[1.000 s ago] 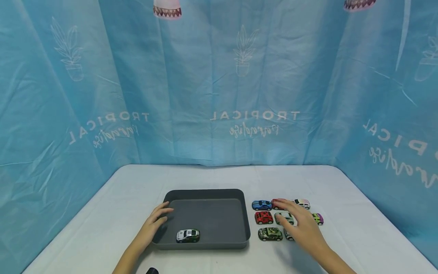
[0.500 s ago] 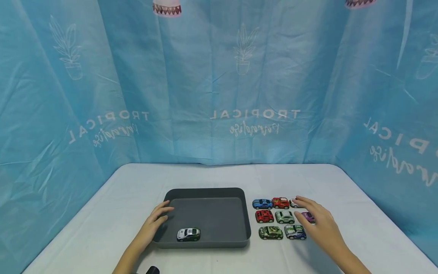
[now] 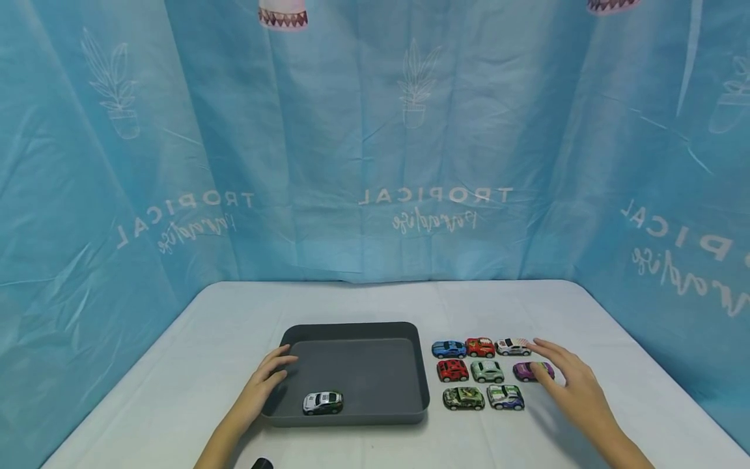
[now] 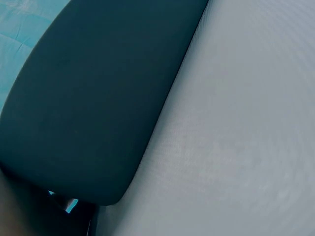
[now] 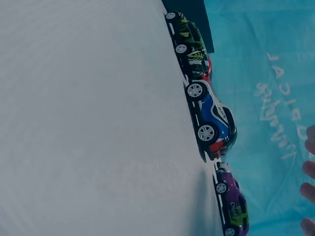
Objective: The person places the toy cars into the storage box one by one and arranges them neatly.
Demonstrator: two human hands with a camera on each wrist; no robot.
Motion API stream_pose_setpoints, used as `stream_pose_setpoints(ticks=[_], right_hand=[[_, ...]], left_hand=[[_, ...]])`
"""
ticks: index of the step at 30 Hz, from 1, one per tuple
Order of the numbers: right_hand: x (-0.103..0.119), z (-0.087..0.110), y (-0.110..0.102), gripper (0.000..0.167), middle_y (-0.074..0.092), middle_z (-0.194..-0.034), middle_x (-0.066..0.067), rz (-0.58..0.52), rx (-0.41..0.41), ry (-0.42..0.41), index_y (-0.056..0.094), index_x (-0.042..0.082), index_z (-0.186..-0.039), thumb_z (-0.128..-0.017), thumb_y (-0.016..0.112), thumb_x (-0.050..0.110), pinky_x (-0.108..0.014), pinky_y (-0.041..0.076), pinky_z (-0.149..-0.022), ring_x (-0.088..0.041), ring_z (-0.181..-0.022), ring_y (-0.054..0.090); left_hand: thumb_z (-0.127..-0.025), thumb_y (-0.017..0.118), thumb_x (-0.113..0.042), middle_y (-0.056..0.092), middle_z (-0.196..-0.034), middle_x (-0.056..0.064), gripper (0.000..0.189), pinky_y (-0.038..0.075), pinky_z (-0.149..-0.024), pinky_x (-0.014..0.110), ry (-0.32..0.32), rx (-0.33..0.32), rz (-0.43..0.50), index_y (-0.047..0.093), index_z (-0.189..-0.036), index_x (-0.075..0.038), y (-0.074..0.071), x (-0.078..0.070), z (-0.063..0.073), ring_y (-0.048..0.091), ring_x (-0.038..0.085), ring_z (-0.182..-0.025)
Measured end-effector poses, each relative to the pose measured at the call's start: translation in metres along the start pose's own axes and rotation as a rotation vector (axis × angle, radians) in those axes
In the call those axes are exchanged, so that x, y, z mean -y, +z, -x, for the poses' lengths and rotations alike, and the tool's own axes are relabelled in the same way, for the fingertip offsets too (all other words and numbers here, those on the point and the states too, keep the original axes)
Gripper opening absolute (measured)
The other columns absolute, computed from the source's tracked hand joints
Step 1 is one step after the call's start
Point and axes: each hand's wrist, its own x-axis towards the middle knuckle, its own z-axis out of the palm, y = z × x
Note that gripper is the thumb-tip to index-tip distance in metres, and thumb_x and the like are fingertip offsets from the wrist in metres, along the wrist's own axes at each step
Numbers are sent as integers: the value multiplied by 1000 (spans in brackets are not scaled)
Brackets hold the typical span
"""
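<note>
While a silver car (image 3: 323, 402) was held in the tray (image 3: 375, 371) at seven o'clock, near loose left fingers (image 3: 280, 359), the purple car (image 3: 523, 372) was overhung by parted, empty right fingers (image 3: 552, 352).

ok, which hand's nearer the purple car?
Right. The right hand is at the purple car, overlapping it in head view; the left hand is far to its left, across the gray tray.
</note>
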Motion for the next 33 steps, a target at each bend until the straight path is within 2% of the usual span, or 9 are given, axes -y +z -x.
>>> stream_pose_setpoints(ticks=[12, 19, 27, 33], right_hand=[[-28, 4, 9, 35, 54, -124, -18, 34, 8, -15, 59, 6, -117, -86, 61, 24, -60, 32, -87, -44, -112, 46], [-32, 6, 12, 38, 52, -124, -19, 61, 108, 19, 57, 7, -117, -86, 61, 28, -62, 34, -88, -42, -113, 43], [-41, 5, 18, 42, 49, -128, -23, 57, 223, 44, 55, 4, -120, -82, 65, 22, -63, 33, -92, -45, -116, 41], [-44, 7, 20, 43, 49, -128, -24, 65, 257, 50, 56, 4, -120, -82, 65, 22, -63, 31, -94, -46, -117, 40]], left_hand=[[-93, 40, -13, 23, -149, 10, 33, 4, -107, 65, -1, 0, -6, 53, -122, -7, 0, -1, 0, 6, 40, -139], [-93, 40, -12, 24, -149, 11, 33, 5, -107, 64, 3, -8, -14, 54, -122, -6, 1, -1, 0, 7, 40, -139], [-93, 40, -13, 23, -149, 11, 33, 6, -107, 65, -1, 1, -9, 53, -123, -6, 0, -1, 2, 7, 40, -139], [-93, 40, -12, 23, -149, 11, 33, 6, -107, 65, 14, 5, -15, 53, -123, -6, -1, -2, 1, 7, 41, -139]])
